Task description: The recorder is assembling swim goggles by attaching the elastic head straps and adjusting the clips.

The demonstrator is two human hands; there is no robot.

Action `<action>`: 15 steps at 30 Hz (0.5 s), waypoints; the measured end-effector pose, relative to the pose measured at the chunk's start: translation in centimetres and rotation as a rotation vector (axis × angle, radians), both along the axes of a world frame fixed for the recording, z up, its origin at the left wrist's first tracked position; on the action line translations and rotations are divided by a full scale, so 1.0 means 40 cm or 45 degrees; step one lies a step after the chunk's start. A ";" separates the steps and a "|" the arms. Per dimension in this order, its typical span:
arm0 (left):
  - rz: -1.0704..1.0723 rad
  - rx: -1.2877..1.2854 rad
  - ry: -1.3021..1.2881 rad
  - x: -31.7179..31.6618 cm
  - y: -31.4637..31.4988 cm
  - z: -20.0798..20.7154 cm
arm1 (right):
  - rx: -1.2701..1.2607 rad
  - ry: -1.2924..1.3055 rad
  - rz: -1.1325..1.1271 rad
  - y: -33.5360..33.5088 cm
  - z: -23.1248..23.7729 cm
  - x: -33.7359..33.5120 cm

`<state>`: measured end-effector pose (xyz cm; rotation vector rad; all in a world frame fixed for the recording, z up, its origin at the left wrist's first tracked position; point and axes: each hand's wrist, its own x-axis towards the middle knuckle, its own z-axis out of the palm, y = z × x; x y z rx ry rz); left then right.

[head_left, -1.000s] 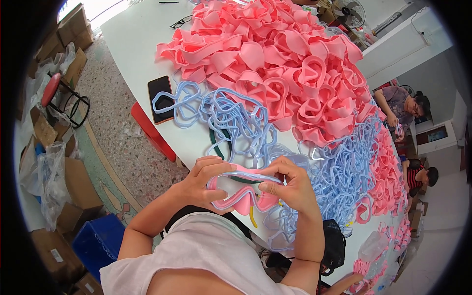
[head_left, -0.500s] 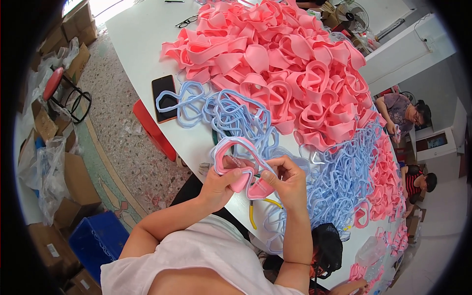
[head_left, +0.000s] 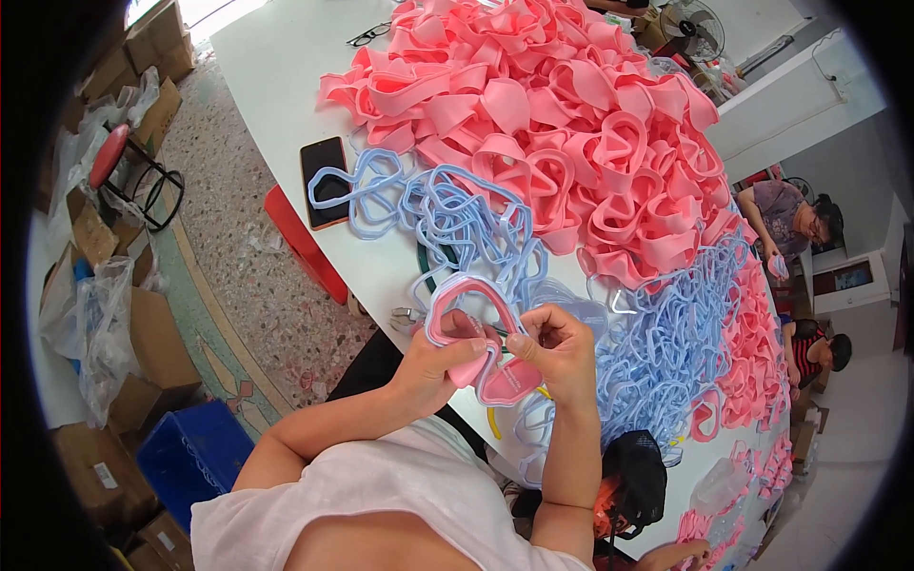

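Note:
Between my hands is a soft pink goggle-shaped piece with a pale blue-white rim around its edge. My left hand grips its lower left side, thumb on the pink material. On the right, my right hand pinches the rim with thumb and fingers. Just beyond the piece, a tangle of light-blue rims lies on the white table. Yellow handles of a tool show partly below the piece. A large heap of similar pink pieces fills the far side.
More blue rims are heaped to the right. A phone and eyeglasses lie near the left edge. A black mesh bag is by my right arm. Left are a red stool and blue bin. Co-workers sit farther right.
The pink piece has tilted and spread in my hands, so more of its lower right inside shows. Both hands keep their hold. The whole view has shifted slightly.

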<state>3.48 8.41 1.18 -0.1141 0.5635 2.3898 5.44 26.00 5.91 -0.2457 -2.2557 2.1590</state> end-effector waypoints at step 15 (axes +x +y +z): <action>-0.295 -1.145 1.174 -0.174 -0.108 0.108 | 0.184 0.005 -0.068 0.022 0.008 -0.007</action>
